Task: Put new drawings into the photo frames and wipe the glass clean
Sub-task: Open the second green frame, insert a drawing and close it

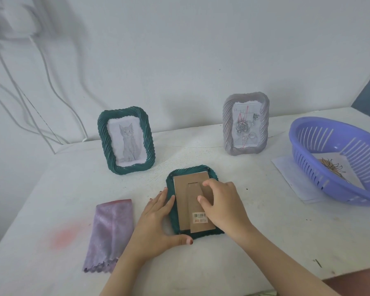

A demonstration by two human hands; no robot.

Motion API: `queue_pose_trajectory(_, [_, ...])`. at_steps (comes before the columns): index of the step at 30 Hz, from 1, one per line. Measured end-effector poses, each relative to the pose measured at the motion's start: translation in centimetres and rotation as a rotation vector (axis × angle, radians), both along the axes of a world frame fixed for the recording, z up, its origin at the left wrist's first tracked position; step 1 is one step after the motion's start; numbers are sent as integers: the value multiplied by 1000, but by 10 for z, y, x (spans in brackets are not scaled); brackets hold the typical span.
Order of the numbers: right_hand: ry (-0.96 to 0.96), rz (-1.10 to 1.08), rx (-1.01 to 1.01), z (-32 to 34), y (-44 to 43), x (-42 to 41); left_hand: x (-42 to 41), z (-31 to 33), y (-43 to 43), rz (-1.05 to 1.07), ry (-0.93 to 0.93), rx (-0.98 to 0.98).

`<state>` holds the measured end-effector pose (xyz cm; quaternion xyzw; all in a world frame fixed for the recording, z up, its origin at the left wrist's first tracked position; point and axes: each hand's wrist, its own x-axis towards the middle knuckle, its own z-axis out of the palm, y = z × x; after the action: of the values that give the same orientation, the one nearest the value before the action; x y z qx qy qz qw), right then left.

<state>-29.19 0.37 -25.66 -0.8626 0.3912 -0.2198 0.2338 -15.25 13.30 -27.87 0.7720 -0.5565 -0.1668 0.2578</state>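
Note:
A dark green photo frame point(173, 218) lies face down on the white table, its brown cardboard back point(185, 210) with a barcode sticker facing up. My left hand point(158, 223) rests flat against the frame's left edge, thumb at its lower corner. My right hand point(220, 201) presses on the cardboard back with fingers spread. A second green frame point(126, 140) with a cat drawing stands upright at the back left. A grey frame point(245, 123) with a rose drawing stands at the back right. A folded purple cloth point(110, 233) lies to the left.
A purple plastic basket point(316, 159) sits at the right, on a white sheet point(291, 171), with a drawing point(332, 167) showing through it. White cables point(51, 112) hang down the wall at the left. A brown object point(359, 282) shows at the bottom right corner.

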Motion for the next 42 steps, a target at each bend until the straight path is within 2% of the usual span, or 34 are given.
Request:
queue_pose_trajectory(12, [52, 40, 16, 5, -6, -8, 2, -3, 0, -11, 49, -38])
queue_pose_trajectory(18, [90, 123, 116, 6, -17, -18, 0, -2, 1, -8, 66, -92])
queue_pose_trajectory(22, [106, 134, 57, 4, -23, -15, -3, 1, -8, 109, 113, -169])
queue_pose_trajectory(29, [119, 104, -8, 5, -36, -3, -4, 8, -41, 346, 27, -240])
queue_pose_trajectory(34, [275, 94, -34, 3, -49, -2, 3, 9, -51, 342, -35, -69])
queue_pose_trajectory(39, [425, 120, 78, 3, -62, 0, 16, 11, -56, 252, -52, 154])
queue_pose_trajectory(42, [490, 151, 96, 3, -66, 2, 21, 10, -60, 223, -72, 186])
